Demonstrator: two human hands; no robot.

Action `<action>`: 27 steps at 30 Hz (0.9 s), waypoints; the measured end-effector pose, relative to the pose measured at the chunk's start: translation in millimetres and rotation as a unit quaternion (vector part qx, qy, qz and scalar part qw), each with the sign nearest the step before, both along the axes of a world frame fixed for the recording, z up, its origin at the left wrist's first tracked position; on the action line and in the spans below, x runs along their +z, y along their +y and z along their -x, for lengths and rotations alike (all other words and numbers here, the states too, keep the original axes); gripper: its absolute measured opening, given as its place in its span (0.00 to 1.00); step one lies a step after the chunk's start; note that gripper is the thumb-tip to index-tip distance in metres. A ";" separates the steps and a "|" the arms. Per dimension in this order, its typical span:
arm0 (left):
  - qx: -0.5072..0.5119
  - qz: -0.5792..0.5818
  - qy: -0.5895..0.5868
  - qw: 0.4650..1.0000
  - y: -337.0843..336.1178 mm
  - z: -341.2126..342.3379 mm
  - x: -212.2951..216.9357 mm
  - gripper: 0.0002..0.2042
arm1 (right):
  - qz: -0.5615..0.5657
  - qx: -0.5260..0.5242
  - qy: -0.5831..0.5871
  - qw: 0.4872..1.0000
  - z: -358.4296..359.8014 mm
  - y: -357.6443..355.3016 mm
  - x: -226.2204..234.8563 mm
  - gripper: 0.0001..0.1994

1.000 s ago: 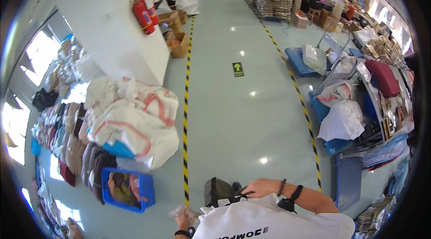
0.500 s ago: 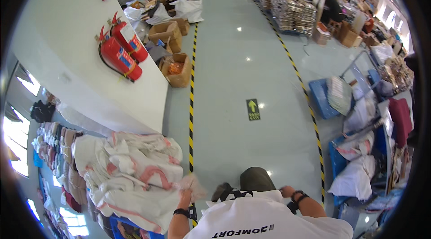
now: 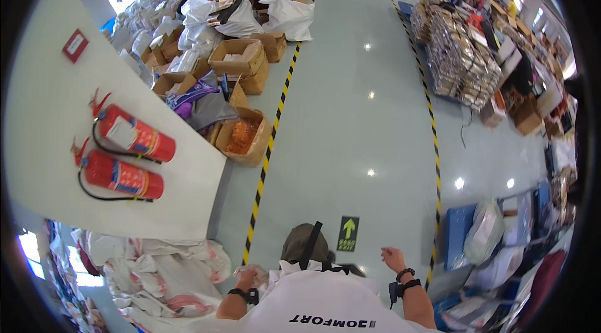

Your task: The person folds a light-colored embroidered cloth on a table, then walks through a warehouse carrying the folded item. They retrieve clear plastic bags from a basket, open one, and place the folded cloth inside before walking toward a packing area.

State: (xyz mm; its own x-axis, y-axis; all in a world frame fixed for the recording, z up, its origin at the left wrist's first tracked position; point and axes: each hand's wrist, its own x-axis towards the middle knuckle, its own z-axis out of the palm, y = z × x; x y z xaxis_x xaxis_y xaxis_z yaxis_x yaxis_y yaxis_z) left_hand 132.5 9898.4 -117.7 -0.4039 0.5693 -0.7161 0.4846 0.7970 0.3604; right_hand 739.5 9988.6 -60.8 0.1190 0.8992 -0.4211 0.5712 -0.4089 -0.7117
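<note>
My left hand is low in the picture beside my body, closed on a crumpled pale thin sheet, whose material I cannot make out. Left of it lies a heap of white woven sacks with pinkish-red stripes. My right hand hangs over the floor at my right side, fingers loosely apart and holding nothing visible. Both wrists carry dark bands. A dark shoe or trouser leg shows in front of my white shirt.
Two red fire extinguishers hang on the white wall at left. Cardboard boxes and white bags line the aisle's left tape. On the right stand wrapped stacks and blue trolleys with bags. A floor arrow sign lies ahead.
I have moved forward along the aisle; the floor sign, extinguishers and boxes are nearer. The sack heap has slipped lower. My right hand has swung out from my side; my left still grips the pale sheet.
</note>
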 end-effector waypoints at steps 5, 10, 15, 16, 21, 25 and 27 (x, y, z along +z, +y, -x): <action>-0.243 0.043 0.080 0.966 122.6 -24.7 -72.9 0.13 | -0.059 -0.043 -0.022 0.997 -54.1 254.4 33.3 0.12; -0.056 -0.088 0.015 0.994 431.5 -89.2 -27.3 0.10 | 0.107 0.048 -0.099 0.988 -111.6 371.4 -18.0 0.10; 0.145 -0.287 -0.227 0.919 749.6 -173.7 112.7 0.11 | 0.094 0.226 -0.125 0.962 -129.5 476.1 -12.4 0.13; 0.147 -0.258 -0.234 0.926 800.4 -183.1 125.1 0.12 | 0.104 0.179 -0.102 0.973 -132.8 502.9 -16.2 0.13; 0.129 -0.190 -0.241 0.943 976.5 -206.8 98.8 0.12 | 0.130 0.154 -0.115 0.973 -183.6 689.2 -71.2 0.13; 0.153 -0.084 -0.031 0.984 1040.1 -219.5 55.4 0.10 | 0.146 0.289 -0.183 0.928 -239.0 920.0 -75.0 0.13; 0.132 -0.078 0.045 0.987 1059.4 -226.4 43.2 0.10 | 0.184 0.069 -0.067 0.978 -257.2 1060.0 -44.7 0.13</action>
